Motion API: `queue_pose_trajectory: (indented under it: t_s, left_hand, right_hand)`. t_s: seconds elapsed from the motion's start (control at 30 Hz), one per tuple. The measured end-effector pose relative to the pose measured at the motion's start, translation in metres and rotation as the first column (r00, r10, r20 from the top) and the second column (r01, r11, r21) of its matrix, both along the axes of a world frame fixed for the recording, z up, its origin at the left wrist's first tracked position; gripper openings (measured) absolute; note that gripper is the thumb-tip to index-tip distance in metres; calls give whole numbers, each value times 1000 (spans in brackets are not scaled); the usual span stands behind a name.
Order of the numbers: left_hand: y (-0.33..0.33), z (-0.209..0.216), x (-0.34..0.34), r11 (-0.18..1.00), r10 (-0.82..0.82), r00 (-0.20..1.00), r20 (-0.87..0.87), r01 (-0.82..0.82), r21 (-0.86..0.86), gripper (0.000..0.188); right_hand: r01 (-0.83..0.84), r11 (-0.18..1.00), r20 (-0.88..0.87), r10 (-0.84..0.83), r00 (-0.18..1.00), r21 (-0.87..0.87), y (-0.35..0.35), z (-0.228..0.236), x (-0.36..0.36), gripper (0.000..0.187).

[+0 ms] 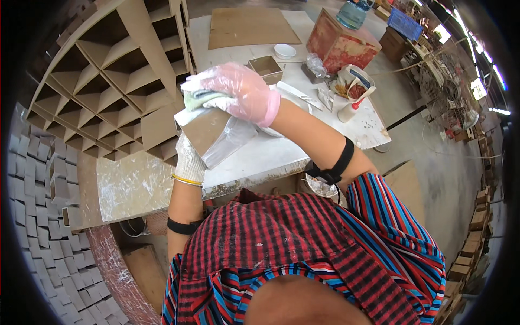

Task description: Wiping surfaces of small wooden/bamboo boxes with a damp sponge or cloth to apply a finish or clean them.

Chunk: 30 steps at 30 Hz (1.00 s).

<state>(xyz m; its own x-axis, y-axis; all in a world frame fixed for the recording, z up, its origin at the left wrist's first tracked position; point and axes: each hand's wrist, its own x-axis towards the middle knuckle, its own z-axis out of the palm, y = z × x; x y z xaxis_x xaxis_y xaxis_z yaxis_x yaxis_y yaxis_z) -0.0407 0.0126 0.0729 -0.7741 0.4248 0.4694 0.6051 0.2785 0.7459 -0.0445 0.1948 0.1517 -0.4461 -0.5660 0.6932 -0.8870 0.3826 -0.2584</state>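
In front of me, above the table (260, 170), a brown cardboard box (205, 130) is held tilted between my hands. My left hand (189, 160), in a white knit glove, grips the box low on its left side; its fingers are partly hidden behind it. My right hand (241, 93) wears a pink glove with clear plastic over it. Its fingers are closed round a folded pale green cloth (196, 100), which lies against the box's upper edge. A whitish strip shows along that edge. Clear plastic sheeting (232, 142) hangs beside the box, below my right wrist.
A tall cardboard compartment rack (127, 81) stands close on the left. Across the table are a small open box (266, 69), a white bowl (284, 51), a white-handled tool (299, 94), a red-capped bottle (348, 112) and a red-painted crate (338, 46). Grey boxes (59, 260) are stacked lower left.
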Motion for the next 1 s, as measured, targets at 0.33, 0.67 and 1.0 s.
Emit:
queue_pose_trajectory:
  t_s: [0.33,0.67,1.0]
  left_hand:
    - [-32,-46,-13,904,-222,887,404,33,425,49]
    - [-33,-70,-15,944,84,990,-117,-117,-308,42]
    - [-12,-53,-24,462,-666,612,426,-109,880,36]
  right_hand:
    - [-314,947,138,321,937,-71,-12,-14,29,44]
    - [-182,982,-21,181,983,-42,-27,-9,31,40]
    - [-147,980,36,153,988,-136,-25,-14,2,28]
